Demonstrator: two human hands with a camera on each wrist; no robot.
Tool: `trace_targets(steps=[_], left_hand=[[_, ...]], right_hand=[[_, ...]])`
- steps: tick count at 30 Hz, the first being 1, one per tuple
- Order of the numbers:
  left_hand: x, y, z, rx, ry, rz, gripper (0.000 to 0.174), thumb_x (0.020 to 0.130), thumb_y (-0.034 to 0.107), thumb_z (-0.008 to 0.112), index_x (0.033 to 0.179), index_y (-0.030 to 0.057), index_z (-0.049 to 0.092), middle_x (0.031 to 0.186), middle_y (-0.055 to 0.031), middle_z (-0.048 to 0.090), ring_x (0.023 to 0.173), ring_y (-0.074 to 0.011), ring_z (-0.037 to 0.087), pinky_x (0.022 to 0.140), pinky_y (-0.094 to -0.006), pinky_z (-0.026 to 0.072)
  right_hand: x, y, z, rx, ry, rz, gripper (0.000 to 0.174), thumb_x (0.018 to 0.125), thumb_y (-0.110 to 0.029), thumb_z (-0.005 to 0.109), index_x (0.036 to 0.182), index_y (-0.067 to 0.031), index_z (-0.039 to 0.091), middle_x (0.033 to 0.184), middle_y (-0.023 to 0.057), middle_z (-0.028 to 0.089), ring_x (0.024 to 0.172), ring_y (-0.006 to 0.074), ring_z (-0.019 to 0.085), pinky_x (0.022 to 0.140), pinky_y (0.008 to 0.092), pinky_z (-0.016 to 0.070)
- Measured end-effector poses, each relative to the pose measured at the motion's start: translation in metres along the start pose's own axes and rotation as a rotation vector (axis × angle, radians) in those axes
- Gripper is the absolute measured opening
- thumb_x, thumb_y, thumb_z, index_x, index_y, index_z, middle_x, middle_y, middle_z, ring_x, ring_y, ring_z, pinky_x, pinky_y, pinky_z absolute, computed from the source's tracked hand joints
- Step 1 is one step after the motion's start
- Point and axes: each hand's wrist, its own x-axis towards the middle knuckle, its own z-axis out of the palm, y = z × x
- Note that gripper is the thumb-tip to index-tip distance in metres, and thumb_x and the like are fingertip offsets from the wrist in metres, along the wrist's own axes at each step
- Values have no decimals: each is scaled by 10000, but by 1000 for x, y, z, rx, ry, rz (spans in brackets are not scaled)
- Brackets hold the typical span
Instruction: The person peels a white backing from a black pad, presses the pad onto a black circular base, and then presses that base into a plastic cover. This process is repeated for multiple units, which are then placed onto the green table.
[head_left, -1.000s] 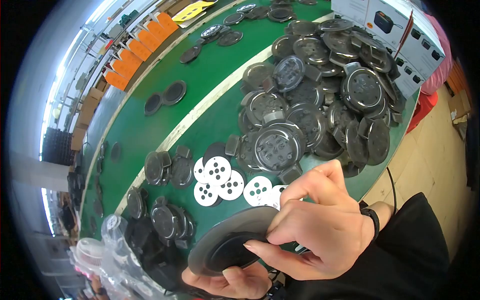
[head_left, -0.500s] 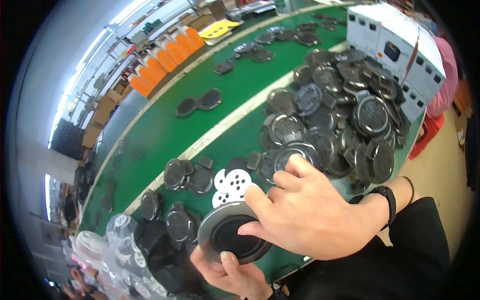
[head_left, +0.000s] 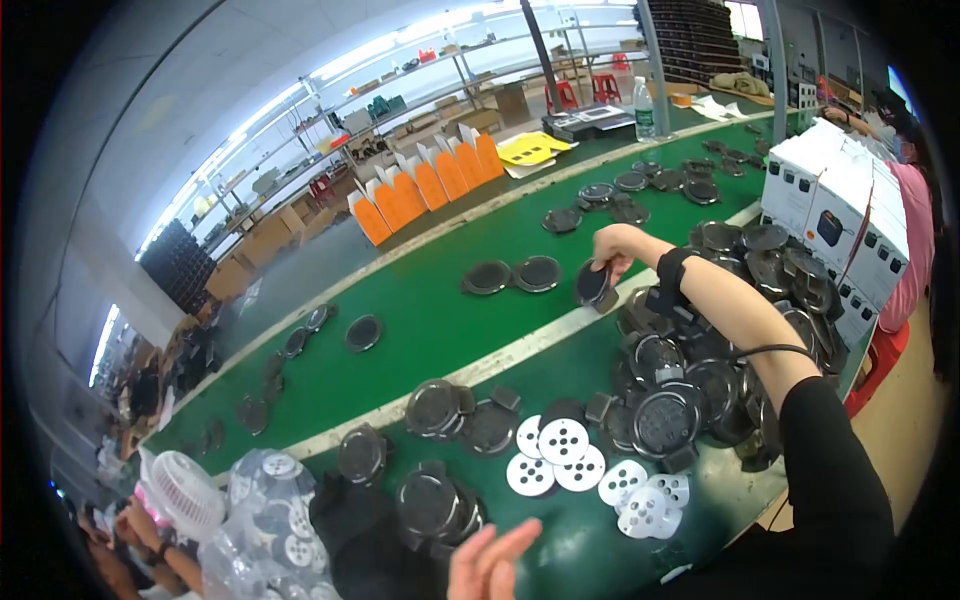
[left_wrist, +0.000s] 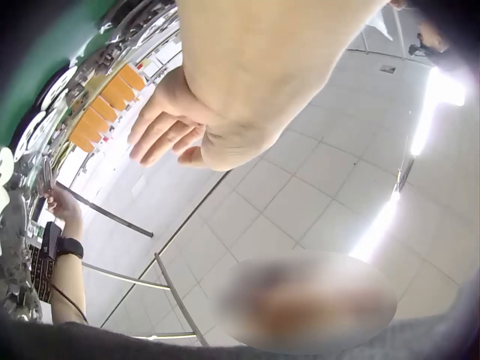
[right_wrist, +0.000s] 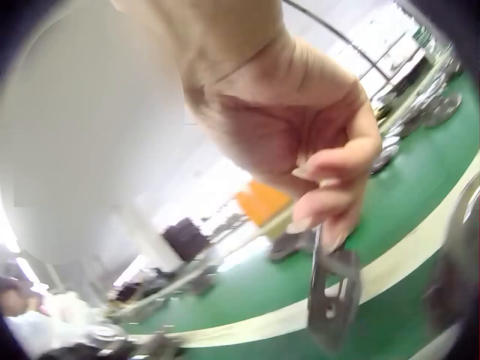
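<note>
My right hand (head_left: 618, 248) pinches the rim of a dark round disc (head_left: 592, 284), tilted up on edge over the green table beside the white strip. In the right wrist view this hand (right_wrist: 300, 135) has its fingertips on the top of the disc (right_wrist: 334, 304), seen edge-on with a squarish part. Two dark discs (head_left: 537, 274) lie to its left. My left hand (head_left: 492, 565), at the bottom of the head view, is empty with fingers extended; the left wrist view shows the hand (left_wrist: 232, 97) with loose fingers.
Piled dark round parts (head_left: 665, 415) cover the right side; smaller groups (head_left: 432, 505) lie nearer. White discs with holes (head_left: 563, 441) sit mid-table. White boxes (head_left: 830, 215) stand back right, orange holders (head_left: 430, 185) beyond the far edge, a plastic bag (head_left: 270, 520) lower left.
My right hand has moved far across the table with a dark disc. My left hand has let go of the disc and moved down. The head view has tilted up.
</note>
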Motion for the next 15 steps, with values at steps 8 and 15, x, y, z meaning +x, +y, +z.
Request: trace_targets(steps=[8,15], left_hand=[[17,-13,-18,18,-288,-46,246,858,-23,423,1096,-70,461,955,-164,618,825,-155,577,769,-246,434],[22,-12,-22,137,-310,-107,237,860,-28,427,1089,-60,479,944,-125,627,820,-123,565,756,-222,429]], right_hand=[[77,18,-17,336,318,-372,300,842,-272,534,927,14,566,834,116,649,641,216,624,580,327,510],[-16,-54,3,76,572,-324,245,765,-119,579,930,62,585,884,162,638,776,259,638,662,355,527]])
